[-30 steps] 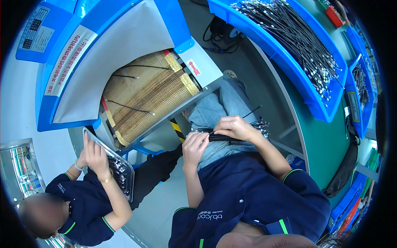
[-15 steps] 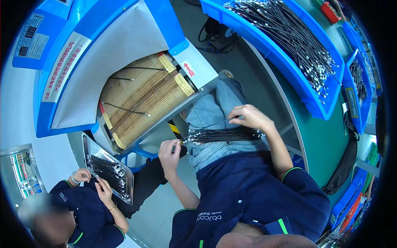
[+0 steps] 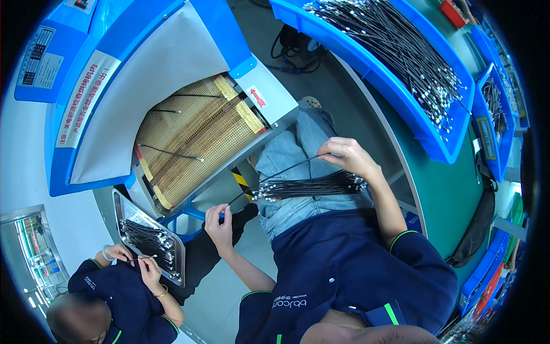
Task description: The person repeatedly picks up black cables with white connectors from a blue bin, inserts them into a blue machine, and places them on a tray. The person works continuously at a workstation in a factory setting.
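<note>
A bundle of thin black cables with metal tips [image 3: 309, 186] lies across my lap on my jeans. My right hand [image 3: 346, 156] rests at the bundle's right end and pinches one end of a single black cable [image 3: 275, 175]. My left hand [image 3: 220, 222] is stretched out to the left and pinches the other end of that same cable, which runs taut between both hands above the bundle. In front of me is a woven mesh conveyor belt [image 3: 195, 137] carrying a few single cables.
A blue machine hood [image 3: 143, 69] covers the belt. A blue bin of many cables [image 3: 395, 51] stands on the green table [image 3: 452, 189] at right. At lower left a seated co-worker [image 3: 114, 286] handles cables on a metal tray [image 3: 150, 243].
My left hand has drawn one cable out of the bundle, moving left and down away from my lap. The co-worker's tray has dropped lower.
</note>
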The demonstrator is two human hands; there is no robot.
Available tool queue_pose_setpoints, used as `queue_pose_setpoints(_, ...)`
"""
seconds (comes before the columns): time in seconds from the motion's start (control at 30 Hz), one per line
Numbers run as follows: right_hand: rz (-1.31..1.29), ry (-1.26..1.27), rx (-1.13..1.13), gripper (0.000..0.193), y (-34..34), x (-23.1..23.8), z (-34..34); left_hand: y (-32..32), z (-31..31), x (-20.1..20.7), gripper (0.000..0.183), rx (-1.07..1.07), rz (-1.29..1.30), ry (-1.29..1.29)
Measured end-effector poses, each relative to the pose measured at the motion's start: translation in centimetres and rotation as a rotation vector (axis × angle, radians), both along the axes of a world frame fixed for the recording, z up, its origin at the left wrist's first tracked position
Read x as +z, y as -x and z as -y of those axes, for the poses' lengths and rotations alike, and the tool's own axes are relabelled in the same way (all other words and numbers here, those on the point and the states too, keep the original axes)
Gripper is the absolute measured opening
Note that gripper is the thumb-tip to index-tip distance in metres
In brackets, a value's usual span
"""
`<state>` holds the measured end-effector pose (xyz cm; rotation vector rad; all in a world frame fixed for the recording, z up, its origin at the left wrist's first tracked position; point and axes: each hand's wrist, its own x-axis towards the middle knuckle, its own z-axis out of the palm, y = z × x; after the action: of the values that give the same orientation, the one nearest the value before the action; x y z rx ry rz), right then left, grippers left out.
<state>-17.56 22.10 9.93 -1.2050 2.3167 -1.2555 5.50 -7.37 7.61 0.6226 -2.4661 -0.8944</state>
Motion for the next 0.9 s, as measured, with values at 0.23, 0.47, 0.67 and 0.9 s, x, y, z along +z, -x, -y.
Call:
queue_pose_setpoints(0.23, 0.108, 0.063, -0.100, 0.011, -0.17, -0.08, 0.50, -0.02, 0.21, 0.02, 0.013, -0.016, -0.046, 0.028)
queue_pose_setpoints(0.47, 0.125, 0.051, -0.045, 0.012, -0.35, -0.14, 0.17, -0.28, 0.44, 0.23, 0.010, -0.035, -0.082, 0.061)
queue_pose_setpoints(0.67, 0.135, 0.099, -0.063, 0.012, -0.70, -0.04, 0.19, -0.52, 0.54, 0.34, 0.011, -0.051, -0.071, 0.085)
queue_pose_setpoints(0.9, 0.186, 0.100, -0.030, 0.011, -0.75, 0.20, -0.08, -0.68, 0.75, 0.48, 0.010, -0.059, -0.056, 0.071)
